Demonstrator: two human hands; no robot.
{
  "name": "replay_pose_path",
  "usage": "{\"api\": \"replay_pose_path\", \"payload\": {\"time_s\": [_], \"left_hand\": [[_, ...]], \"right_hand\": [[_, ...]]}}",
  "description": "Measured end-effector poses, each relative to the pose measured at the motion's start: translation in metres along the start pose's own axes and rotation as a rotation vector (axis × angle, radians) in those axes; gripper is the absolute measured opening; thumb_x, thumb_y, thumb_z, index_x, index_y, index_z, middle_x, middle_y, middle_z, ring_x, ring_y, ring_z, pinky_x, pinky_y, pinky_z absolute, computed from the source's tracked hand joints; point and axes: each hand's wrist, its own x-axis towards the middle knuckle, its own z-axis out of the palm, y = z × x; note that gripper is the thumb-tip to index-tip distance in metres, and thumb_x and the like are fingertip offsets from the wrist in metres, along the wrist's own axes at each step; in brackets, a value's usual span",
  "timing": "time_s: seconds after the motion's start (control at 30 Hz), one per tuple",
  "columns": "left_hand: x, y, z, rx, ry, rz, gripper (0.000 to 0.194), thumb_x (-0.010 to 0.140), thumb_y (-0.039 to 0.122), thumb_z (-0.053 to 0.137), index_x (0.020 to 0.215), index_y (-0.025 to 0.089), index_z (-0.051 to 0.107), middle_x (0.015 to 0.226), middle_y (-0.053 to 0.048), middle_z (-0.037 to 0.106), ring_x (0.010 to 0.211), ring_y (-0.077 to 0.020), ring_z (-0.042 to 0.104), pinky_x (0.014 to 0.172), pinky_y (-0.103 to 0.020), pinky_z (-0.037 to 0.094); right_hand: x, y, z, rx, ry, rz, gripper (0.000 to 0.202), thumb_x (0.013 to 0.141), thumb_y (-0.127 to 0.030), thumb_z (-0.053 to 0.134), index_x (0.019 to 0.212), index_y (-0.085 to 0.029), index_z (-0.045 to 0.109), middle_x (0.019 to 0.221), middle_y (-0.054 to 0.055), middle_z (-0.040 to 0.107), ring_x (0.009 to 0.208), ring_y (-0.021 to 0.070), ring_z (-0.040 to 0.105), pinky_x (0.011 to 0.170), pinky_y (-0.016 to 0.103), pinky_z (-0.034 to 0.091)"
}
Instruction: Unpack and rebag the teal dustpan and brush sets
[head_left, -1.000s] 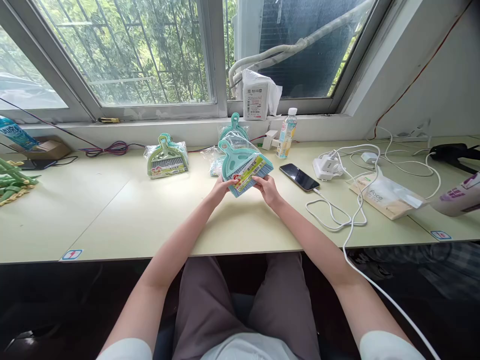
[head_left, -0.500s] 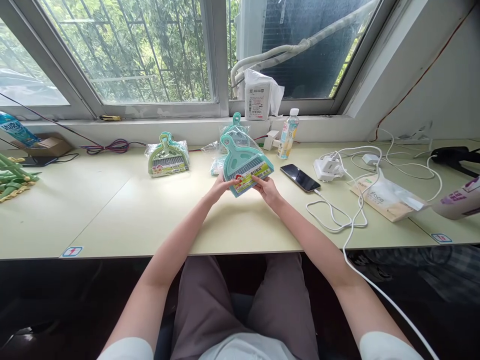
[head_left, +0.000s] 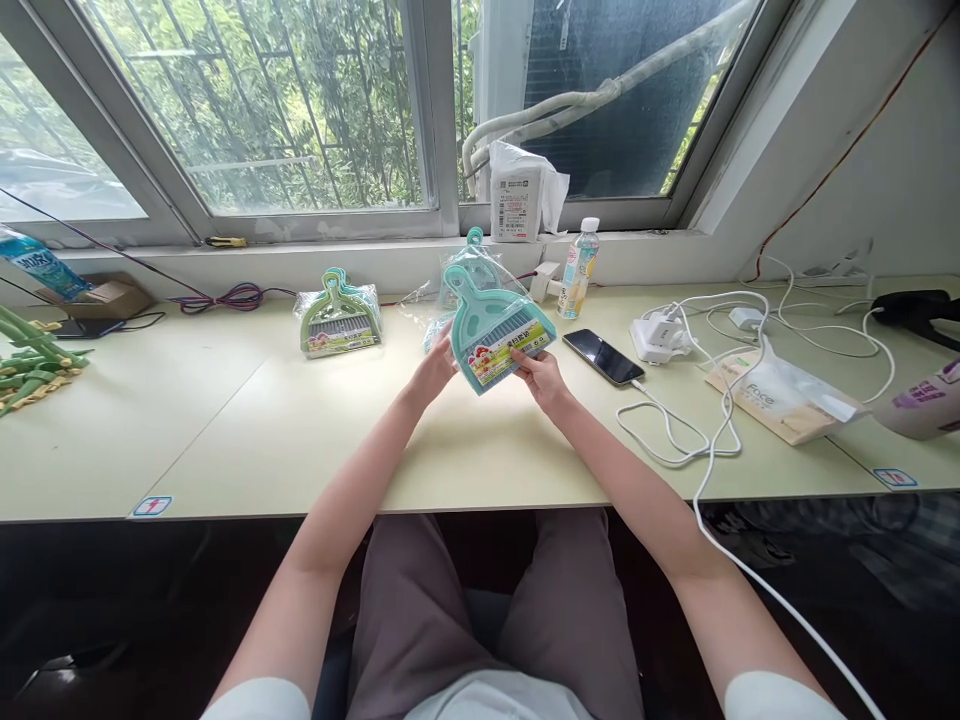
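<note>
A mint-green dustpan and brush set (head_left: pixel 491 315) with a printed yellow label is held up over the desk, tilted, its handle toward the window. My right hand (head_left: pixel 544 380) grips the lower right edge, thumb on the label. At the left edge is my left hand (head_left: pixel 435 368), closed against the set, with its fingers partly hidden behind it. Just behind stands another mint-green set (head_left: pixel 475 258) in clear plastic wrap, largely covered by the held one. Farther left, a green dustpan and brush set (head_left: pixel 341 315) in clear wrap leans near the wall.
Right of my hands lie a black phone (head_left: pixel 602 357) on a white cable, a white power strip (head_left: pixel 658 337) and a tissue pack (head_left: pixel 784 395). A drink bottle (head_left: pixel 577 270) stands near the sill. Green stalk-like items (head_left: pixel 34 365) lie at far left.
The held set has shifted slightly right and turned a little. My left thumb has left the label's front and now sits at the set's left edge.
</note>
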Motion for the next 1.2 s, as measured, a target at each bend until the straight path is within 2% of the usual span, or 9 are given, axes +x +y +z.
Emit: {"api": "replay_pose_path", "payload": {"time_s": [0.13,0.3,0.4,0.5,0.63,0.87,1.03,1.1,1.2], "left_hand": [[-0.003,0.009,-0.002,0.002,0.022,-0.045,0.062,0.078,0.054,0.062,0.133,0.028,0.050,0.124,-0.004,0.063,0.113,-0.0267,0.060,0.089,-0.037,0.050],[-0.001,-0.003,-0.007,-0.006,0.059,-0.190,0.057,0.079,0.060,0.056,0.120,0.021,0.060,0.110,-0.008,0.070,0.107,-0.0302,0.062,0.086,-0.040,0.051],[0.001,-0.012,-0.005,-0.022,0.076,-0.236,0.050,0.079,0.055,0.058,0.112,0.019,0.064,0.106,-0.008,0.071,0.104,-0.0294,0.064,0.083,-0.038,0.052],[0.002,-0.017,0.004,-0.013,0.085,-0.184,0.046,0.078,0.048,0.063,0.113,0.018,0.062,0.106,-0.008,0.071,0.103,-0.0270,0.065,0.084,-0.036,0.052],[0.002,-0.022,0.015,0.045,0.142,-0.064,0.060,0.071,0.040,0.073,0.124,0.021,0.054,0.112,-0.005,0.069,0.107,-0.0238,0.063,0.090,-0.035,0.050],[0.000,-0.033,0.011,0.143,0.087,-0.186,0.060,0.067,0.041,0.076,0.120,0.023,0.054,0.124,-0.008,0.063,0.113,-0.0282,0.059,0.085,-0.037,0.051],[0.003,-0.030,0.011,0.149,0.162,-0.164,0.061,0.065,0.039,0.077,0.120,0.023,0.053,0.122,-0.008,0.064,0.111,-0.0290,0.061,0.084,-0.039,0.051],[0.003,-0.027,0.012,0.144,0.157,-0.172,0.063,0.064,0.037,0.078,0.120,0.024,0.052,0.122,-0.008,0.064,0.110,-0.0290,0.061,0.084,-0.039,0.051],[0.002,-0.024,0.011,0.164,0.108,-0.182,0.065,0.065,0.038,0.078,0.124,0.025,0.052,0.124,-0.007,0.063,0.110,-0.0295,0.061,0.082,-0.038,0.051]], "right_hand": [[0.000,0.002,-0.001,-0.060,-0.074,0.040,0.039,0.054,-0.030,0.090,0.083,-0.015,0.070,0.100,0.009,0.073,0.101,0.0290,0.068,0.090,0.045,0.058],[-0.003,0.002,0.001,-0.074,-0.075,0.044,0.041,0.051,-0.032,0.091,0.081,-0.016,0.070,0.098,0.008,0.074,0.098,0.0290,0.068,0.089,0.045,0.058],[-0.002,0.002,0.002,-0.047,-0.026,0.022,0.040,0.050,-0.032,0.092,0.080,-0.017,0.070,0.096,0.007,0.074,0.098,0.0289,0.068,0.089,0.044,0.059],[0.000,0.005,0.001,-0.039,0.035,0.006,0.038,0.052,-0.031,0.091,0.080,-0.018,0.068,0.094,0.005,0.075,0.099,0.0287,0.068,0.089,0.044,0.059],[0.003,0.010,-0.001,-0.030,0.084,-0.012,0.036,0.054,-0.029,0.089,0.081,-0.018,0.067,0.094,0.006,0.074,0.101,0.0278,0.068,0.089,0.043,0.059],[0.006,0.013,-0.007,-0.061,0.112,-0.010,0.036,0.056,-0.026,0.088,0.083,-0.018,0.066,0.096,0.005,0.074,0.102,0.0261,0.067,0.090,0.042,0.059],[0.007,0.005,-0.007,-0.083,0.071,0.049,0.027,0.069,-0.031,0.079,0.088,-0.018,0.065,0.093,0.007,0.074,0.096,0.0245,0.069,0.088,0.039,0.059],[0.009,0.001,-0.008,-0.082,0.084,0.067,0.023,0.077,-0.039,0.069,0.088,-0.019,0.063,0.089,0.006,0.073,0.093,0.0242,0.070,0.086,0.040,0.059],[0.012,0.000,-0.011,-0.067,0.141,0.086,0.024,0.082,-0.044,0.061,0.090,-0.021,0.061,0.088,0.006,0.072,0.093,0.0249,0.070,0.084,0.041,0.060]]}}
